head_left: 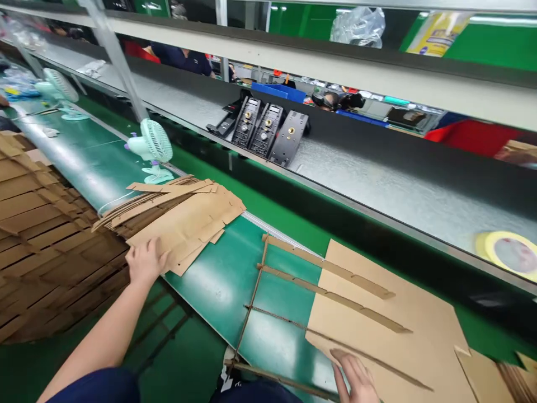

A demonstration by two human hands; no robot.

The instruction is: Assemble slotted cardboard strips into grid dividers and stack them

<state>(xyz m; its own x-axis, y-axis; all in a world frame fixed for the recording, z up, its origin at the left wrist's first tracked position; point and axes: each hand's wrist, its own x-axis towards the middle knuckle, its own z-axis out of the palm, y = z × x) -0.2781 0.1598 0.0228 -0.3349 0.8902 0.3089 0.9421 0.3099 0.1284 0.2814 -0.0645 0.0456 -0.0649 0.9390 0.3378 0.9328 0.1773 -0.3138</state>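
My left hand is at the near edge of a fanned pile of brown cardboard divider strips, its fingers bent over the top piece. The underside of that grip is hidden. In front of me a partly assembled cardboard divider has one cross strip with several long slotted strips standing on edge from it. Its right part lies over a flat cardboard sheet. My right hand is by the sheet's near edge, beside the nearest strips, with thumb and fingers apart and nothing seen between them.
Tall stacks of assembled cardboard dividers stand at left. A mint-green fan sits behind the pile. The metal shelf holds black parts and a yellow tape roll. More cardboard lies at lower right. People are beyond the shelf.
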